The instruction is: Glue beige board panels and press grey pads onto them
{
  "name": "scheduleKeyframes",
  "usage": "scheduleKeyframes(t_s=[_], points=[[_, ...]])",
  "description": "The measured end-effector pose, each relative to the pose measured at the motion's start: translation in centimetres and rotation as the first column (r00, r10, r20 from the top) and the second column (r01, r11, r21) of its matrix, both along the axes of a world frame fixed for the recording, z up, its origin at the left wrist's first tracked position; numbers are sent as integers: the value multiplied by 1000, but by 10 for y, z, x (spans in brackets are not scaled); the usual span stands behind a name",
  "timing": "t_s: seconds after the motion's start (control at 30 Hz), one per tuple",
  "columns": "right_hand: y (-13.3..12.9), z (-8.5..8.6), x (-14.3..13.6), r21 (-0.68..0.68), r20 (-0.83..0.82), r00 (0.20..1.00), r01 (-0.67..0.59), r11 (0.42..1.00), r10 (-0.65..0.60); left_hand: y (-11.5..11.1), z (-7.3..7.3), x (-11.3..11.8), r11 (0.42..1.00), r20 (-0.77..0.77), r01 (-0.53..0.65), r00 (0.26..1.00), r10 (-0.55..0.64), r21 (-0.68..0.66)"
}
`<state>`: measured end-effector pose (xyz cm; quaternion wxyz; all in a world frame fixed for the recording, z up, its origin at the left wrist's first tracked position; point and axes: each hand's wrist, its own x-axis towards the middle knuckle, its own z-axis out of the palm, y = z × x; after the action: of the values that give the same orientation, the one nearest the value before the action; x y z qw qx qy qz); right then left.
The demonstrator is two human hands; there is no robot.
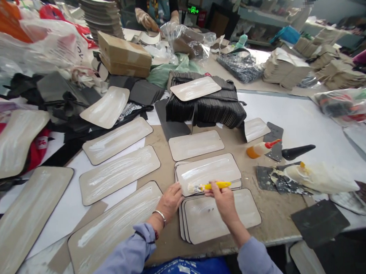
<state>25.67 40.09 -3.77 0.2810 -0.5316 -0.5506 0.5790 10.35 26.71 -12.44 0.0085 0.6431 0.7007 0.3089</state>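
My right hand (224, 203) grips a yellow-handled brush (220, 185), whose white-coated bristles lie on a beige panel (207, 169) with rounded corners. That panel tops a small stack and has white streaks across it. At its left edge, my left hand (170, 201) is closed with the fingertips on the rim; how firmly it grips is hard to see. Just below, nearer my body, another stack of beige panels (221, 220) lies under my right wrist. A streaked panel (196, 145) lies beyond the brushed one. On the left are several more streaked panels (119, 175).
At right lie a glue bottle with red tip (258, 149), a black-handled tool (298, 151) and a white-smeared bag (319, 178). A bundle of black pieces (206, 110) stands behind, with a cardboard box (124, 55) farther back. Across the table, another person's gloved hand (147, 20) shows.
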Motion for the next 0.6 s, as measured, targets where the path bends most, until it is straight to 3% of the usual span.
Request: scheduleKeyframes(t_s=[0.2, 0.37, 0.43, 0.5, 0.6], points=[[10, -1, -14, 163, 31, 994, 96, 982, -102, 1, 2, -2, 1000, -39, 13, 999, -13, -10], [5, -17, -58, 36, -131, 991, 25, 999, -21, 4, 3, -1, 1000, -43, 16, 999, -14, 24], [16, -25, -65, 28, -126, 991, 41, 999, -37, 4, 2, -1, 999, -50, 15, 999, -13, 29], [40, -28, -52, 60, -103, 990, 103, 993, -97, 3, 0, 0, 1000, -57, 10, 998, -8, 30], [80, -21, 0, 124, -60, 964, 264, 956, -259, 4, -3, 0, 999, -71, 1, 997, 2, 49]])
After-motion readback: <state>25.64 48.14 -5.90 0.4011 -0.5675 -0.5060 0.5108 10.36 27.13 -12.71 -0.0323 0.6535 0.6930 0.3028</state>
